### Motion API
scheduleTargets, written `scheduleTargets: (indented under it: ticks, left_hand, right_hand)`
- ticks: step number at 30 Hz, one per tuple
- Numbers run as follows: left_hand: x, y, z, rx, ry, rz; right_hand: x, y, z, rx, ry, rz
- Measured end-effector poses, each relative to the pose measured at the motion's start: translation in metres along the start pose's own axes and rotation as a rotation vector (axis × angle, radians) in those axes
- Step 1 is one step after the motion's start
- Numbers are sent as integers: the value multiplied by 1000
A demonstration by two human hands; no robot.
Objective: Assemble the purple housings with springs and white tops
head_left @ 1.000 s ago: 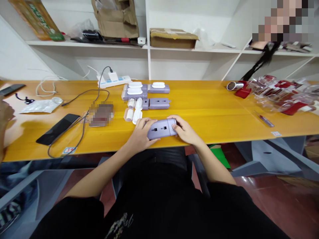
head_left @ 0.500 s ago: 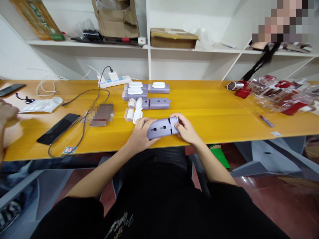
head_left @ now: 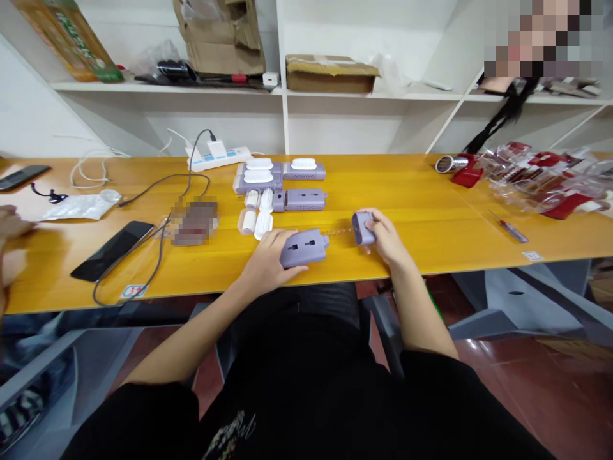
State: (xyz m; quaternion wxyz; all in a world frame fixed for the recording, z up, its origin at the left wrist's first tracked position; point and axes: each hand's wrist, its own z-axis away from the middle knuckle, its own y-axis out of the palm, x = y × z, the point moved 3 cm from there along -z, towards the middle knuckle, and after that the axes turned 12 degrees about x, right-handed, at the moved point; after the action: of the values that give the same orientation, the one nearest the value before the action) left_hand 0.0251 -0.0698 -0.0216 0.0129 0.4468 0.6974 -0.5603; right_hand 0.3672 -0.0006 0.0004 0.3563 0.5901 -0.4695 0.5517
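Observation:
My left hand (head_left: 268, 260) is wrapped round the left end of a purple case body (head_left: 304, 249) with two dark slots, held near the table's front edge. To its right, my right hand (head_left: 385, 237) grips a short purple end cap (head_left: 363, 229) between thumb and fingers. A gap separates cap and body, and something thin and clear, hard to make out, spans it. Behind them lie another slotted purple case (head_left: 305, 199), purple cases topped with white brush-like pieces (head_left: 258, 176), and small white parts (head_left: 263, 225).
On the left are a phone (head_left: 112, 250), cables, a pixelated brown item (head_left: 195, 222) and a power strip (head_left: 220, 158). Another person's hand (head_left: 14, 222) is at the far left. Red wrapped items (head_left: 536, 172) and a small screwdriver-like tool (head_left: 512, 230) lie right.
The purple end cap has come off the case body and moved right in my right hand. My left hand still holds the body in nearly the same place.

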Motion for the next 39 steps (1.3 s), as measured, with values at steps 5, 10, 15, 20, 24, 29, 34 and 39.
scheduleTargets:
  ticks: [5,10,15,20,24,29,34,39]
  left_hand:
    - [4,3,0,75,-3,-14]
    - [6,5,-1,143,-22,-20]
    - [8,10,-4,152,-27,-52]
    - [16,4,-3,-182,-19,-42]
    - [12,-15,-13,-385,62,-135]
    - [-2,-38,-54,-62,71,-202]
    - [0,-51,-82,116,-58,-235]
    - [12,-55,-85,117,-93,-264]
  right_hand:
    - [-3,-27,-3,-102,6,-61]
    - [-3,-19,-9,-70,25,-63]
    - [3,2,-17,6,39,-92]
    - [7,23,-28,129,43,-102]
    - [14,39,-40,229,36,-76]
    - [30,58,-59,337,38,-52]
    - [40,72,-83,386,59,-80]
    - [38,78,-95,466,42,-68]
